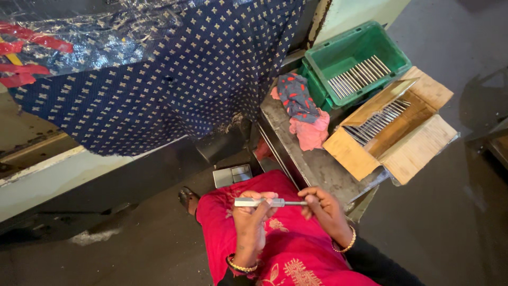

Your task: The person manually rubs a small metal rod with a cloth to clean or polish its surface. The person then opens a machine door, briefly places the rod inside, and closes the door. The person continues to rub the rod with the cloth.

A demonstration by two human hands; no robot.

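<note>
My left hand (250, 222) grips the thick end of a slim metal rod (267, 202), held level over my lap in red cloth. My right hand (324, 207) pinches the rod's thinner right end between fingers and thumb. Both wrists wear gold bangles. A cardboard box (394, 127) with several similar metal rods lies open on the steel bench (312, 164) just beyond my right hand. Behind it, a green plastic crate (360, 55) holds more rods.
A blue patterned rag (296, 95) and a pink rag (311, 132) lie on the bench. A large navy patterned cloth (174, 74) hangs over a machine on the left. A small grey tray (233, 175) and a sandalled foot (189, 198) rest on the dark floor.
</note>
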